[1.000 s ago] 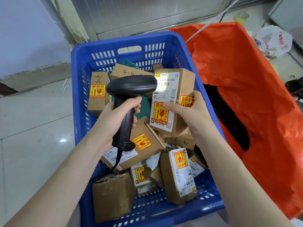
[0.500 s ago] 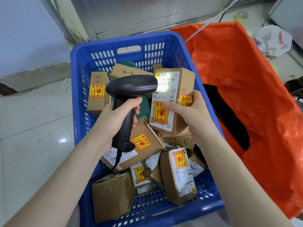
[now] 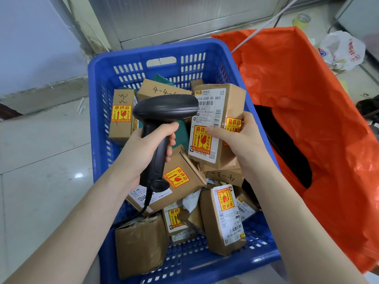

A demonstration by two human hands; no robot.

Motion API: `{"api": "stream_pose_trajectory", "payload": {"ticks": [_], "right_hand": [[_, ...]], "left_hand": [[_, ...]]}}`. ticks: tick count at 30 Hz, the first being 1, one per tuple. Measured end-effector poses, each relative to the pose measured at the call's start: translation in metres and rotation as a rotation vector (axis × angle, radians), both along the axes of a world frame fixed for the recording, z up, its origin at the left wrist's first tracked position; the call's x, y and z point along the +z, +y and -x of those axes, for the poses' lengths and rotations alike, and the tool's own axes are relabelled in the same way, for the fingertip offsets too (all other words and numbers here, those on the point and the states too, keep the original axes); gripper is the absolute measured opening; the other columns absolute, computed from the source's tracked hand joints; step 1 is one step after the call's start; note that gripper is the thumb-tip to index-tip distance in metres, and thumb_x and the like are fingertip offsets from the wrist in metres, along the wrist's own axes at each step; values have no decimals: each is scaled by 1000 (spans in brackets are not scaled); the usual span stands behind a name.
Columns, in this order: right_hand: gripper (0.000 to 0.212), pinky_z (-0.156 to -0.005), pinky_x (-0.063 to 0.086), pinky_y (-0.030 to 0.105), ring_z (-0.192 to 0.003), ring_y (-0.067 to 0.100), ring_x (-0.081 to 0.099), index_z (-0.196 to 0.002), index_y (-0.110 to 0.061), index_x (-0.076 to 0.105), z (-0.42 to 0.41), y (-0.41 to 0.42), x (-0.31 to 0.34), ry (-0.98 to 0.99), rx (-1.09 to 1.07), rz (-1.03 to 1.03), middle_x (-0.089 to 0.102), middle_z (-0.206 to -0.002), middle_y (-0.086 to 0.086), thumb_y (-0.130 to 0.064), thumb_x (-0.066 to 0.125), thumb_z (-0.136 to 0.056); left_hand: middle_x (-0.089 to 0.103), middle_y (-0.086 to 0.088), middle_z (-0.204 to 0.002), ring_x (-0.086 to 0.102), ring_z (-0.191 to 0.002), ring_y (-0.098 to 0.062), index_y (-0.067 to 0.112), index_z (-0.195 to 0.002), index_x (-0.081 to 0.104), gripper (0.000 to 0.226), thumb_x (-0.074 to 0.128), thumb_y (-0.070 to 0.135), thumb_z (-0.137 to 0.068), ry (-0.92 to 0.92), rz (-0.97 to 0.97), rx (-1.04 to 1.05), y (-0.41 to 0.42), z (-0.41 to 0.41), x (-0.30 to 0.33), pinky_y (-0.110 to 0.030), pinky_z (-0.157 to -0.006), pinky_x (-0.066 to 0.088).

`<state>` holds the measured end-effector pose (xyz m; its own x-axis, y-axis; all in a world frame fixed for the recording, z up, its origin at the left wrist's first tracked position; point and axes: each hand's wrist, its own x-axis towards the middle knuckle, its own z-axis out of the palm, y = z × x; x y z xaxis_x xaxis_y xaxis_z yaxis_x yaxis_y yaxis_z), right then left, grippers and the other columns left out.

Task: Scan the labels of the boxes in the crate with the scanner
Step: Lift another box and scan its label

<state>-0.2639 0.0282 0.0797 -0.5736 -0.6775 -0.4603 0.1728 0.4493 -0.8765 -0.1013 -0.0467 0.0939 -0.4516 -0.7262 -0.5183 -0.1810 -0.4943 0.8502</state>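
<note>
The left hand (image 3: 149, 144) has its fingers (image 3: 171, 128) wrapped tight round the grip of a black corded handheld barcode scanner (image 3: 164, 128), forefinger curled across the front where I'd expect the trigger to be, though that is hidden. The scanner's head sits just above those fingers and faces to their right. Right there, just beside the head, the right hand (image 3: 238, 140) holds up a tall brown cardboard box (image 3: 221, 124), thumb pressed on the front face and the other fingers closed round the far edge, pinching it upright. The box's long axis runs up and down, and its white shipping label (image 3: 209, 111) faces me, with the main barcode across the top, above the thumb and level with the scanner's nose. A yellow-and-red fragile sticker covers the lower half and the thumb tip overlaps it, but the barcode is clear. I see no scanner light on the label now, so I'd judge the read is either done or needs a slight turn of the head towards the code. Below both hands, the blue plastic crate (image 3: 102, 111) holds the other boxes, tumbled at all angles. Beyond the right hand, an orange plastic sack (image 3: 307, 99) gapes open.
</note>
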Motion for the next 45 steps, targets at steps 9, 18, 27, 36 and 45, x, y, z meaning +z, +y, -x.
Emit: {"api": "stream_pose_trajectory", "payload": {"ticks": [9,18,27,36,45], "right_hand": [[61,-73,52,25,-95,10,64,-124,-14,43,0,0,0,0,-3,6,64,-103,-6,-13,77,-74],[63,-72,52,25,-96,10,65,-126,-14,42,2,0,-1,5,5,6,64,-108,-3,-14,77,-74],[59,-71,52,23,-91,7,65,-124,-17,44,1,0,-1,4,23,17,65,-103,-8,-14,77,-75],[59,-66,51,24,-87,8,68,-121,-24,36,-1,-2,0,-52,-10,59,67,-97,-10,-17,75,-77],[70,-77,57,36,-101,18,67,-127,-29,42,-5,-15,1,44,-13,62,55,-127,2,-37,78,-68]], "left_hand": [[57,4,-54,51,-46,-7,12,-67,59,23,62,26,-85,1,16,4,0,0,0,-17,-47,46],[58,3,-57,52,-46,-7,11,-69,60,20,61,21,-87,-2,60,22,-1,0,2,-19,-48,47],[62,3,-67,55,-47,-6,9,-82,66,14,60,21,-88,-20,90,17,-2,0,0,-18,-48,47],[69,9,-72,58,-53,-5,13,-102,71,35,69,35,-76,-76,134,72,-9,-5,-4,-21,-54,50],[70,-1,-82,62,-58,-4,20,-110,68,51,68,50,-69,-172,155,165,-18,-9,-9,-25,-64,50]]}}
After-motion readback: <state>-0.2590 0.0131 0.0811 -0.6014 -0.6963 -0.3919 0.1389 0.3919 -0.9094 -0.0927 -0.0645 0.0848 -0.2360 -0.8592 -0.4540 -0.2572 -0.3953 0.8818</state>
